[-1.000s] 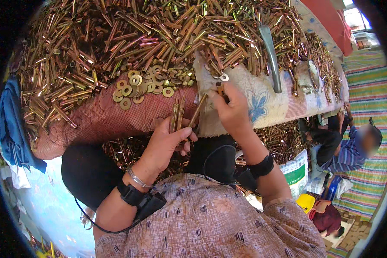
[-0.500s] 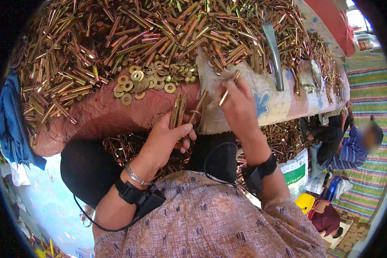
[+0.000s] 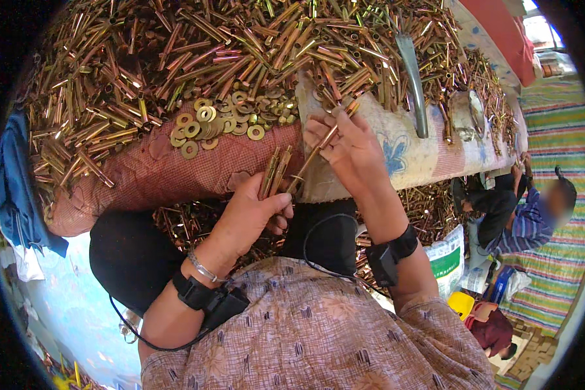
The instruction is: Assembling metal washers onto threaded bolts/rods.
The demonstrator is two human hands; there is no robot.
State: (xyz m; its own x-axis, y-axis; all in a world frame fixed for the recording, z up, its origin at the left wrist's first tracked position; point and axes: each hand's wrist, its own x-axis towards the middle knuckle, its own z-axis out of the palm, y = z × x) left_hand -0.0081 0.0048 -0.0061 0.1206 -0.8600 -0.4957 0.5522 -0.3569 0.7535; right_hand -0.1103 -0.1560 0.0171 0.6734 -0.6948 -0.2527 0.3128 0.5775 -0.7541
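My left hand (image 3: 248, 218) is closed around a few brassy anchor bolts (image 3: 277, 170) standing up between thumb and fingers. One more bolt leans out to the right of them, with a washer (image 3: 297, 177) around it. Between the thumb and fingers of my right hand (image 3: 357, 153) is a thin metal sleeve (image 3: 330, 135), held slanting. Its lower end points at the leaning bolt and seems to meet it; whether the bolt enters it I cannot tell. Flat round washers (image 3: 208, 120) and small nuts (image 3: 279, 109) lie just beyond my hands.
A large heap of metal sleeves (image 3: 175, 52) covers the work surface. A red woven sack (image 3: 143, 166) and pale cloth (image 3: 435, 153) drape its near edge. A flat grey metal tool (image 3: 413, 84) lies at right. Two other people (image 3: 526, 221) sit farther right, beyond a white-green bag (image 3: 447, 260).
My right hand has turned and its fingers have opened out somewhat, bringing the sleeve down in line with the leaning bolt. My left hand has barely moved, still holding the bolts.
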